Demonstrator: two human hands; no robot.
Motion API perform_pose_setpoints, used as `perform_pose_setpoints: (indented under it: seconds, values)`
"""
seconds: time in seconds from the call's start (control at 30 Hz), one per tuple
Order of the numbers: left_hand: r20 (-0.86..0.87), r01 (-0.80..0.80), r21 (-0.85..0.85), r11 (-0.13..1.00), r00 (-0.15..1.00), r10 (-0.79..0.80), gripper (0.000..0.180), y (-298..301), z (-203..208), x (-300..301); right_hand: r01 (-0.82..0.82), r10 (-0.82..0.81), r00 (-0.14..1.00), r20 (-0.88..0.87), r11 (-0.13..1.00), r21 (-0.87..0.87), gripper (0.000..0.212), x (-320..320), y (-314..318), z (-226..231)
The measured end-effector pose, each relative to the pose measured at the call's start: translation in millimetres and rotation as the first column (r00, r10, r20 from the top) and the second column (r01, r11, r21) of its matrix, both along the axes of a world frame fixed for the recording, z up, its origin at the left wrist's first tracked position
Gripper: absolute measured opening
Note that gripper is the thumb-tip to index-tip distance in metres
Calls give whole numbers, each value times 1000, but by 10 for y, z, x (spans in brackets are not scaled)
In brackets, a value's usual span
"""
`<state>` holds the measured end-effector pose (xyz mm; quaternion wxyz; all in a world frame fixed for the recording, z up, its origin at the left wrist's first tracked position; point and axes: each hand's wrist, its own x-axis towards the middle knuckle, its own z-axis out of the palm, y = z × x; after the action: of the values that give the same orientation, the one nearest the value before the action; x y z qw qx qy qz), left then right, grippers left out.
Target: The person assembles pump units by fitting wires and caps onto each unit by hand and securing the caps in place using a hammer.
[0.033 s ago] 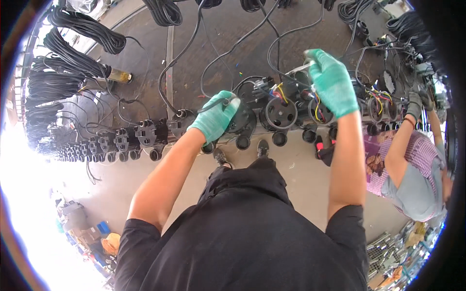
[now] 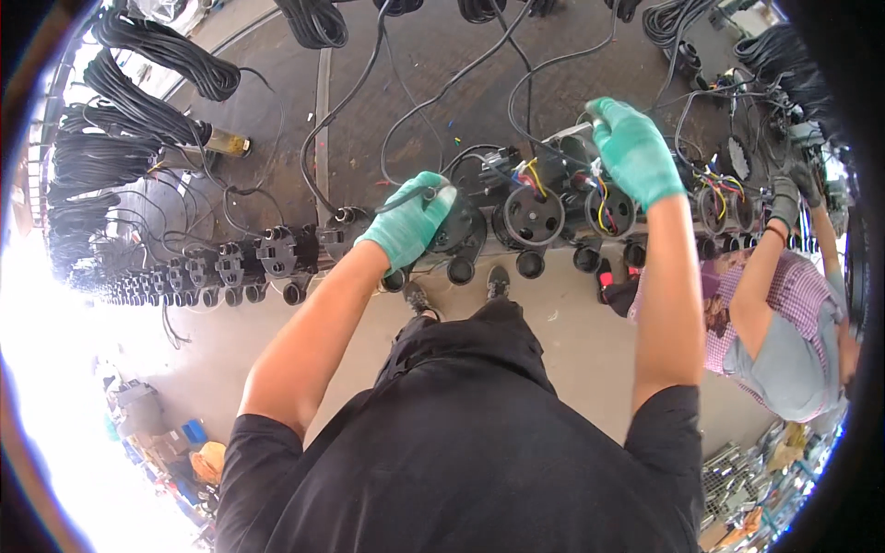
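My left hand [image 2: 415,217], in a green glove, is closed round a black cable [image 2: 392,198] at the top of a black round housing [image 2: 458,230]. My right hand [image 2: 634,152], gloved in the same green, is raised over the bench with its fingers curled together. A thin pale strip [image 2: 567,133] runs up to its fingertips; what the fingers hold is not clear. Below and left of that hand sit round black housings with red, yellow and blue wires, among them one open round housing [image 2: 535,216] and a second housing [image 2: 609,210].
A long row of black housings [image 2: 277,253] lines the near edge of the dark bench [image 2: 277,138]. Coiled black cables [image 2: 166,60] lie at the far left, with loose cables across the bench. At the right, a co-worker's gloved hands [image 2: 785,201] are at the same row.
My right hand has shifted slightly to the right and a little down. My left hand and the housings stay in place.
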<state>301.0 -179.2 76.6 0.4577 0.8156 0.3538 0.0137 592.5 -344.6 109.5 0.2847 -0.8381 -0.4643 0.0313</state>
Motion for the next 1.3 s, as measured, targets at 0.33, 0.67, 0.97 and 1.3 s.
perform_pose_setpoints:
  seconds: [0.33, 0.67, 0.97, 1.3]
  values:
    - [-135, 117, -34, 993, 983, -121, 30, 112, 11, 120, -319, 350, 910, -220, 254, -913, 39, 935, 535, -871]
    - [-125, 73, -27, 997, 989, -75, 30, 74, 4, 76, -202, 79, 968, -238, 809, -552, 33, 1048, 354, -798]
    - [-105, 97, 2, 995, 990, -97, 43, 105, 13, 95, 506, 271, -83, -959, 840, 193, 20, 264, -160, -85]
    - [-112, 239, -26, 971, 964, -240, 53, 139, 239, 130, 375, 187, 370, -910, 866, 330, 27, -1452, -1083, 163]
